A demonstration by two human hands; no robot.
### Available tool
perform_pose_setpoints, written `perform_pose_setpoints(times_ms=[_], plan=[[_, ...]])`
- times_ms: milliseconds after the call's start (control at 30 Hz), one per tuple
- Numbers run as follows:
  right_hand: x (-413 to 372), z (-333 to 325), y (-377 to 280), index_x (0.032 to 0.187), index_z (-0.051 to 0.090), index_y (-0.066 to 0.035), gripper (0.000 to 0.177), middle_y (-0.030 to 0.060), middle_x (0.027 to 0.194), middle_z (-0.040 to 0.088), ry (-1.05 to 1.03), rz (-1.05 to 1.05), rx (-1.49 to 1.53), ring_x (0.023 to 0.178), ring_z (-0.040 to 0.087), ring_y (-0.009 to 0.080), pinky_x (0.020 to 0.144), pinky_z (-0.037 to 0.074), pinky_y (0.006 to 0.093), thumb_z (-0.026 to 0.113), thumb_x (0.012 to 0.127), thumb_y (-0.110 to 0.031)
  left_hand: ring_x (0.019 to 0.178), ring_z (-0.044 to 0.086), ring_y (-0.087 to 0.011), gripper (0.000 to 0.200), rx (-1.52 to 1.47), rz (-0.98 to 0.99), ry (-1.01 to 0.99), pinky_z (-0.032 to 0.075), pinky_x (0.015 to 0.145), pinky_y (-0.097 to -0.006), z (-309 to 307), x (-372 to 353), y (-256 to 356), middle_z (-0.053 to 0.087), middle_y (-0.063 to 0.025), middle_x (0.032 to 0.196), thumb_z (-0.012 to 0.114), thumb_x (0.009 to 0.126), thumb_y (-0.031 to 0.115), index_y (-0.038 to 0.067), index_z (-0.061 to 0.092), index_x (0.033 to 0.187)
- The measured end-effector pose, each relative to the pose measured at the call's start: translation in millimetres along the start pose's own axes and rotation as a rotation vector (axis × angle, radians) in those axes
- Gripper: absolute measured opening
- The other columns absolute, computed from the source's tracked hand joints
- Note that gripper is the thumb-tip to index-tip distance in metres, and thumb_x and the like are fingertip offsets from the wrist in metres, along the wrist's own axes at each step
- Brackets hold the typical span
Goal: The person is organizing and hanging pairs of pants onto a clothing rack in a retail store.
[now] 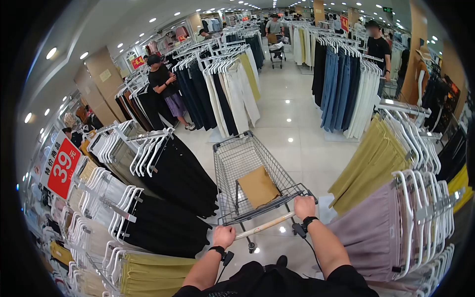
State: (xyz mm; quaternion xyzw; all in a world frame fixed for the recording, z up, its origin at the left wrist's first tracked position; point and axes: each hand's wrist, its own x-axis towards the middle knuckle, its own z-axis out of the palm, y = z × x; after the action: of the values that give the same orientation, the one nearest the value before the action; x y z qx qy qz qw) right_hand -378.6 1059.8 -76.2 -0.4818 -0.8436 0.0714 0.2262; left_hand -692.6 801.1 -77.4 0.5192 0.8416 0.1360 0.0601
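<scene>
Both my hands grip the handlebar [264, 225] of a wire shopping cart [237, 148]. My left hand [224, 236] is wrapped round the bar's left end, and my right hand [304, 207] is closed round its right end. Each wrist wears a black band with a small device and a cable. Inside the cart basket lies a flat brown cardboard piece [258, 186]. Close by my left hand hang black trousers [166, 225] on white hangers. To the right of my right hand hang mauve trousers [366, 227].
Racks of trousers line both sides of the tiled aisle [287, 109]. A red price sign [60, 166] stands at left. One person [163, 86] is beside the left racks, another [380, 49] behind the right racks. Farther up the aisle, a person [274, 25] stands behind another cart [276, 49].
</scene>
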Motion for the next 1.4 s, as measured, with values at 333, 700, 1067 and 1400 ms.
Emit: perform_pose_setpoints(times_ms=[333, 700, 1067, 1400], plan=[[70, 16, 7, 0.08, 0.069, -0.009, 0.024, 0.0106, 0.078, 0.072, 0.011, -0.059, 0.025, 0.082, 0.069, 0.032, 0.088, 0.046, 0.0474, 0.06, 0.098, -0.023, 0.095, 0.069, -0.0398, 0.037, -0.02, -0.086, 0.009, 0.052, 0.092, -0.0506, -3, 35, 17, 0.075, -0.0203, 0.084, 0.06, 0.095, 0.035, 0.007, 0.08, 0.083], [153, 44, 25, 0.083, 0.07, -0.011, 0.024, 0.0115, 0.078, 0.072, -0.078, -0.126, -0.046, 0.082, 0.07, 0.0326, 0.089, 0.048, 0.0481, 0.059, 0.099, -0.024, 0.081, 0.07, -0.0353, 0.031, -0.156, -0.002, 0.078, 0.048, 0.097, -0.0475, 10, 84, 22, 0.073, -0.0157, 0.075, 0.067, 0.091, 0.032, 0.007, 0.076, 0.076], [276, 72, 34, 0.087, 0.073, -0.01, 0.027, 0.0127, 0.076, 0.073, -0.22, -0.234, -0.122, 0.08, 0.07, 0.0343, 0.088, 0.048, 0.0495, 0.055, 0.101, -0.025, 0.077, 0.071, -0.0324, 0.027, -0.318, 0.035, 0.026, 0.048, 0.095, -0.0452, -6, 171, 19, 0.075, -0.009, 0.075, 0.07, 0.092, 0.033, 0.01, 0.081, 0.087], [405, 111, 8, 0.093, 0.075, -0.012, 0.025, 0.0112, 0.084, 0.075, -0.31, -0.312, -0.079, 0.086, 0.071, 0.0319, 0.093, 0.047, 0.0487, 0.054, 0.103, -0.023, 0.082, 0.07, -0.0338, 0.024, -0.329, -0.046, 0.133, 0.046, 0.094, -0.0452, -10, 259, 10, 0.076, -0.0105, 0.081, 0.07, 0.089, 0.031, 0.009, 0.079, 0.085]])
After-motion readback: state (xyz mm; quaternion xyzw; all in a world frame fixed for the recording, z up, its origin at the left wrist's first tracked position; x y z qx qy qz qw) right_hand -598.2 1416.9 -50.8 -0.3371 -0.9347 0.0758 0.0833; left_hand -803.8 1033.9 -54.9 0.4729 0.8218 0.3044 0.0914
